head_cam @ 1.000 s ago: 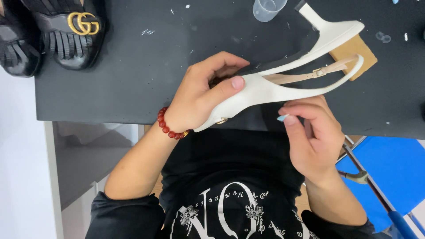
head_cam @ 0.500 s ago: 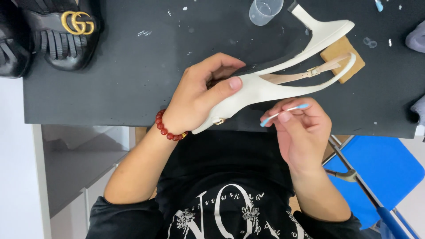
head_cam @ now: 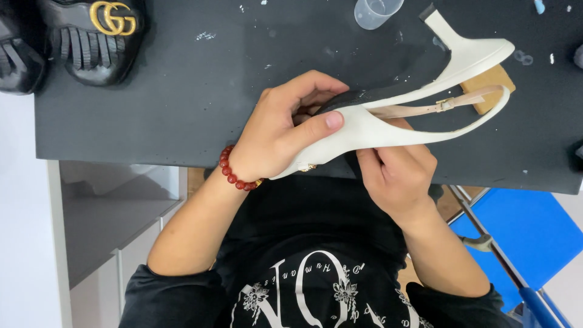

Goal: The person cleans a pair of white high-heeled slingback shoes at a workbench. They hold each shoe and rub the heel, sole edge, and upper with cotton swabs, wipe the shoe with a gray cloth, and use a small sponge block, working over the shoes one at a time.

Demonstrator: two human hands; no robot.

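My left hand (head_cam: 279, 133), with a red bead bracelet (head_cam: 234, 173) on its wrist, grips the toe end of a white slingback high-heeled shoe (head_cam: 388, 130). The thumb lies along the shoe's side. The shoe is held on its side over the front edge of a black table (head_cam: 182, 91), heel pointing to the far right. My right hand (head_cam: 398, 179) is tucked under the middle of the shoe, fingers pinched together against it. The thin blue-tipped stick it held a moment ago is hidden behind the shoe.
Black loafers with a gold buckle (head_cam: 97, 36) sit at the table's far left. A clear plastic cup (head_cam: 376, 12) stands at the back, and a brown block (head_cam: 489, 88) lies under the heel. A blue chair (head_cam: 522, 231) is at lower right, a grey cabinet (head_cam: 103, 212) at lower left.
My right hand has moved up from below the shoe to press against its underside, and the blue-tipped stick has gone out of sight. The left hand keeps its grip.
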